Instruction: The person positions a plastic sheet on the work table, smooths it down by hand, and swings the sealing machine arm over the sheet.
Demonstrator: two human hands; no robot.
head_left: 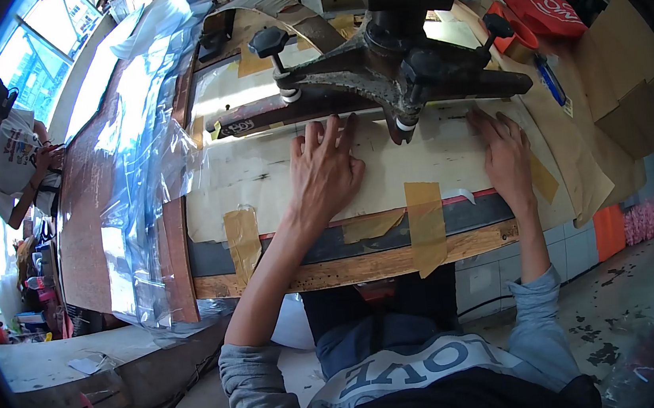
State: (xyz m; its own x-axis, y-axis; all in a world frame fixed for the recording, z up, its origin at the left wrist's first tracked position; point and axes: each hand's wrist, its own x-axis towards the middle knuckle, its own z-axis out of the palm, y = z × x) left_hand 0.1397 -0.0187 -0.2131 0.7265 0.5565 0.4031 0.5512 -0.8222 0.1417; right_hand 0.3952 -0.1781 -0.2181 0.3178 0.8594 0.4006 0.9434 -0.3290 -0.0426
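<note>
My left hand (327, 170) lies on a pale, thin sheet (252, 176), fingers stretched out and their tips close to a long dark metal bar (270, 116). To the right, my right hand (504, 155) rests on the same pale surface with its fingers extended toward the bar's right part. Neither hand holds anything that I can see. Over the sheet stands a black cast-metal machine head (376, 63) with black knobs and spreading arms. Strips of brown tape (426, 221) cross the sheet's near edge onto the wooden table edge (334, 271).
Clear plastic film (138, 184) covers a brown board on the left. At right are a tape roll (519, 44), a blue cutter (550, 78), a red bag (537, 7) and a cardboard box (633, 84). Another person (15, 157) stands at far left.
</note>
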